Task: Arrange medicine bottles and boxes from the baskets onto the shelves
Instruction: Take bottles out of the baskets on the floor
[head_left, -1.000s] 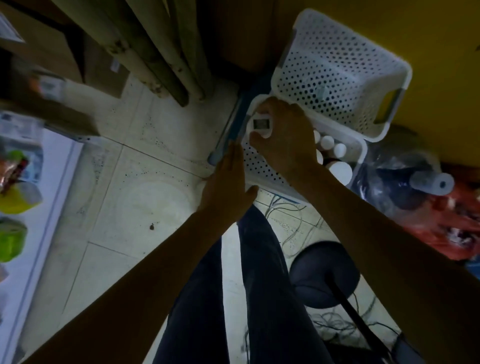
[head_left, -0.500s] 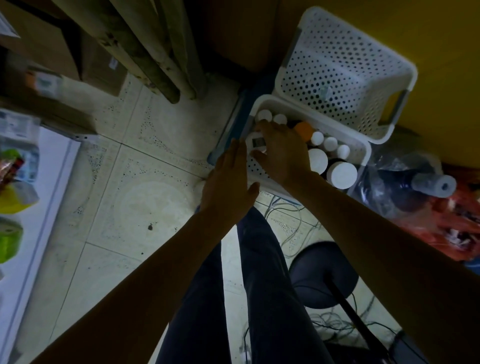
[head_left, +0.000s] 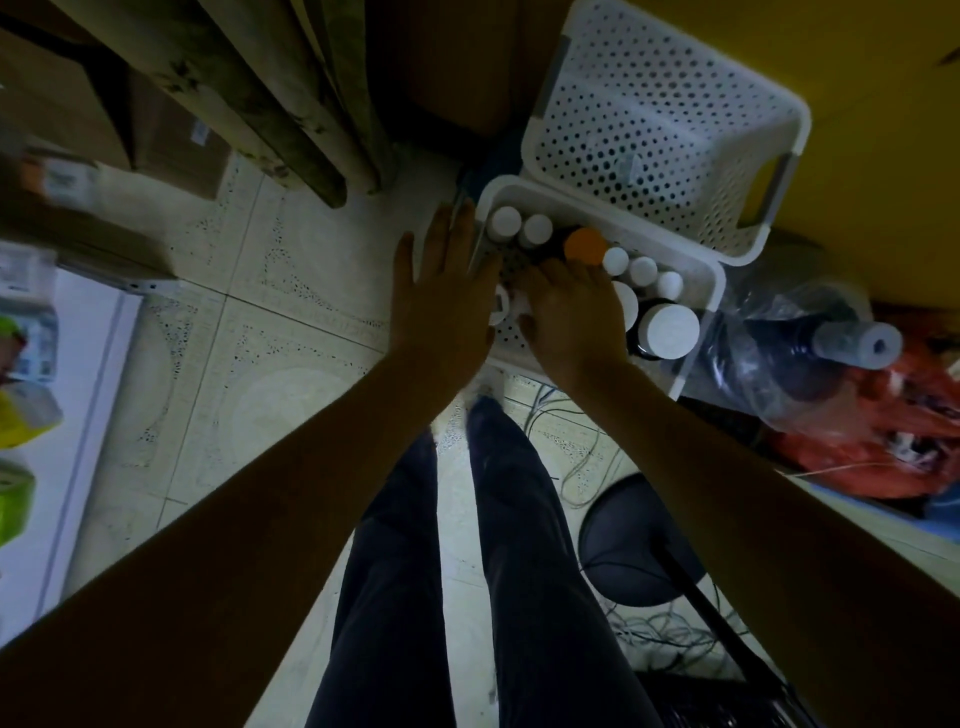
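Tiled floor (head_left: 260, 338), tangled cables (head_left: 655, 626), wooden planks (head_left: 249, 88).

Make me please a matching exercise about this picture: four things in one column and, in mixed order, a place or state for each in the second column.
1. orange cap
2. far basket
3. left hand
4. right hand

A. fingers curled on a white bottle
B. no bottles in it
C. among white caps in the near basket
D. flat, fingers straight, at the near basket's left rim

Pairs: 1-C, 2-B, 3-D, 4-A.
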